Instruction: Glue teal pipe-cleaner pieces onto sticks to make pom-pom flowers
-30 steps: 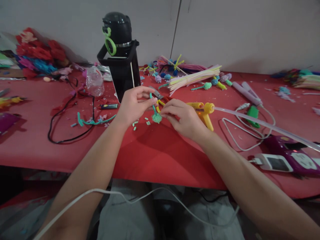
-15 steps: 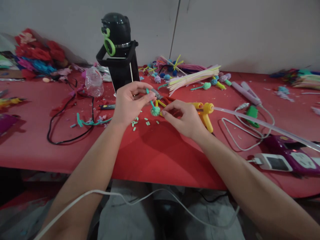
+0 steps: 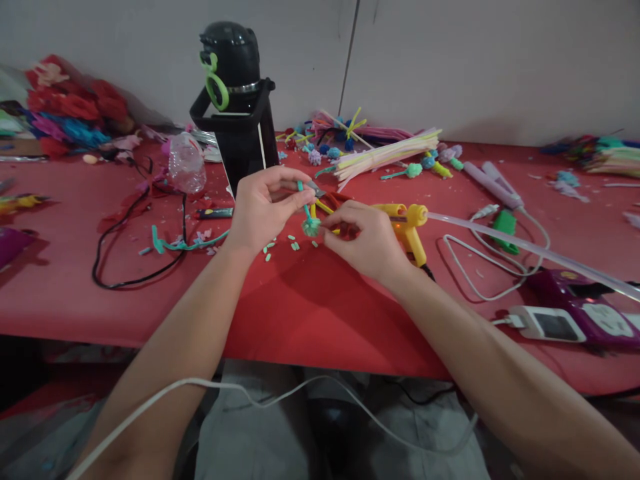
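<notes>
Between the thumb and fingers of my left hand point(image 3: 267, 203) is the stem of a teal pipe-cleaner flower point(image 3: 311, 227), its round fuzzy head hanging downward. My right hand point(image 3: 367, 237) is at the right side of that head, thumb and index finger pinched together at its edge; whether a small piece is between them I cannot make out. Behind the hands lie pliers point(image 3: 316, 189) with red and yellow handles, partly covered. A yellow glue gun point(image 3: 411, 230) with a long clear glue stick point(image 3: 530, 250) rests just right of my right hand. Several small pale green bits point(image 3: 294, 246) lie below the flower.
A black flask point(image 3: 233, 100) stands in a black holder behind my left hand. Bundled pipe cleaners point(image 3: 387, 157) lie at the back. On the right are a lilac hair straightener point(image 3: 493, 185), a green object point(image 3: 505, 230) and a purple power strip point(image 3: 600, 317). A black cable point(image 3: 120, 287) loops left.
The flower's stem has turned slightly more upright in my left hand. My right hand's fingers have closed in to the flower head's right edge.
</notes>
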